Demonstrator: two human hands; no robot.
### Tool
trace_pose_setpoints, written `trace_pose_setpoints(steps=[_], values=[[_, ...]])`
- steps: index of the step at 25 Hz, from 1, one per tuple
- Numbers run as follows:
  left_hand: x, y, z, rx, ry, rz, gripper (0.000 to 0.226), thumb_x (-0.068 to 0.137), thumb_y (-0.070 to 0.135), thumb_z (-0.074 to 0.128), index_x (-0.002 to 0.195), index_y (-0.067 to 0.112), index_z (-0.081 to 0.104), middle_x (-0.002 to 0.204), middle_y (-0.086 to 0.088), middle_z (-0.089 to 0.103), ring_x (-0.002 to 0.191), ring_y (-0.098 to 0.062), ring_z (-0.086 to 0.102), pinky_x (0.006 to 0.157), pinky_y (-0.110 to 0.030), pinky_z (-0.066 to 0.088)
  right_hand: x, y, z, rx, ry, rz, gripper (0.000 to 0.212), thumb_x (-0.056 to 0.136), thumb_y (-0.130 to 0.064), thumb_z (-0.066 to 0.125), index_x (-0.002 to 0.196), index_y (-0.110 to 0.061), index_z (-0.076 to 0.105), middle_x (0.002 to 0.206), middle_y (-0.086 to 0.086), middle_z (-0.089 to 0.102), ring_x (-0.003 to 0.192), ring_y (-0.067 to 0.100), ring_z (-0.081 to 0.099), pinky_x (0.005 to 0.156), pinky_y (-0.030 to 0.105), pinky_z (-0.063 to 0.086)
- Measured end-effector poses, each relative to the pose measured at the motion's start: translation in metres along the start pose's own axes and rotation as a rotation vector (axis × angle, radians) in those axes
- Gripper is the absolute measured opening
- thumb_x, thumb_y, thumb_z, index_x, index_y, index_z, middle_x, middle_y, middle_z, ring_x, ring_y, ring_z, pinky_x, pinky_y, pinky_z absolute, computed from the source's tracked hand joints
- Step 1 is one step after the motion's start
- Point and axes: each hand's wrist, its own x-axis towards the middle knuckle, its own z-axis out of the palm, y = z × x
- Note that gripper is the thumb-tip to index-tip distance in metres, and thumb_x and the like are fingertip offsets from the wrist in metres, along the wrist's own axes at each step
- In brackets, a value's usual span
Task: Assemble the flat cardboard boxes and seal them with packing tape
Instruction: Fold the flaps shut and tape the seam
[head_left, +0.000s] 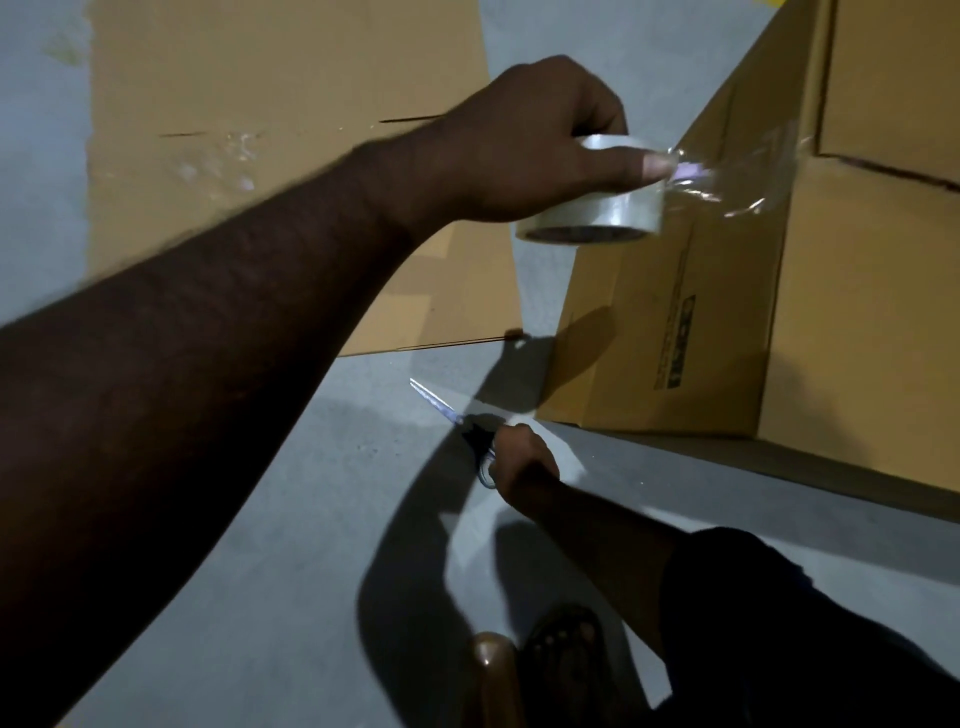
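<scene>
Now left hand gripping tape roll, scissors in right hand

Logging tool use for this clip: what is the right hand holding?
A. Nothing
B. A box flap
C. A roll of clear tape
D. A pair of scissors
D: the right hand grips the scissors low over the floor, blades pointing away, while the left hand holds the tape roll by the assembled box.
</scene>
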Motion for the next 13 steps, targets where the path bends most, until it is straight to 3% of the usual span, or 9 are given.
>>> trace_pose_setpoints(steps=[3, 6, 9, 11, 13], values=[[-0.001, 0.009, -0.005, 0.010, -0.036, -0.024, 0.051, 0.091, 0.064, 0.056, 0.091, 0.016, 0.073, 0.082, -0.001, 0.067, 0.069, -0.007, 0.059, 0.057, -0.016, 0.040, -0.016, 0.016, -0.014, 0.129, -0.058, -0.053, 0.027, 0.092, -0.028, 0.065, 0.108, -0.007, 0.066, 0.104, 0.008, 0.059, 0.096, 0.024, 0.058, 0.075, 0.023, 0.043], [-0.006, 0.019, -0.018, 0.049, -0.076, -0.071, 0.045, 0.091, 0.063, 0.057, 0.092, 0.021, 0.072, 0.081, 0.007, 0.065, 0.069, 0.000, 0.057, 0.058, -0.016, 0.040, -0.052, 0.024, -0.029, 0.521, -0.123, -0.119, 0.017, 0.078, -0.031, 0.065, 0.084, -0.016, 0.060, 0.076, -0.005, 0.059, 0.072, 0.019, 0.057, 0.072, 0.038, 0.053], [-0.011, 0.038, -0.041, 0.085, -0.097, -0.113, 0.044, 0.090, 0.064, 0.058, 0.095, 0.024, 0.075, 0.090, 0.007, 0.070, 0.081, -0.007, 0.063, 0.065, -0.024, 0.044, -0.102, 0.025, -0.053, 0.867, 0.041, -0.066, 0.025, 0.067, -0.039, 0.064, 0.086, -0.024, 0.062, 0.073, 0.001, 0.067, 0.070, 0.025, 0.065, 0.072, 0.049, 0.058], [-0.007, 0.055, -0.060, 0.152, -0.104, -0.141, 0.042, 0.089, 0.063, 0.059, 0.102, 0.026, 0.075, 0.097, 0.009, 0.069, 0.087, -0.010, 0.061, 0.066, -0.022, 0.042, -0.139, 0.017, -0.071, 0.973, 0.152, -0.095, 0.036, 0.069, -0.050, 0.072, 0.091, -0.025, 0.059, 0.075, 0.002, 0.066, 0.070, 0.022, 0.065, 0.070, 0.044, 0.058], [-0.004, 0.071, -0.076, 0.223, -0.113, -0.157, 0.042, 0.090, 0.060, 0.060, 0.107, 0.025, 0.074, 0.102, 0.006, 0.068, 0.093, -0.012, 0.058, 0.067, -0.025, 0.040, -0.172, 0.008, -0.092, 1.084, 0.151, -0.143, 0.053, 0.074, -0.056, 0.076, 0.099, -0.014, 0.056, 0.082, 0.009, 0.066, 0.075, 0.020, 0.067, 0.067, 0.032, 0.055]])
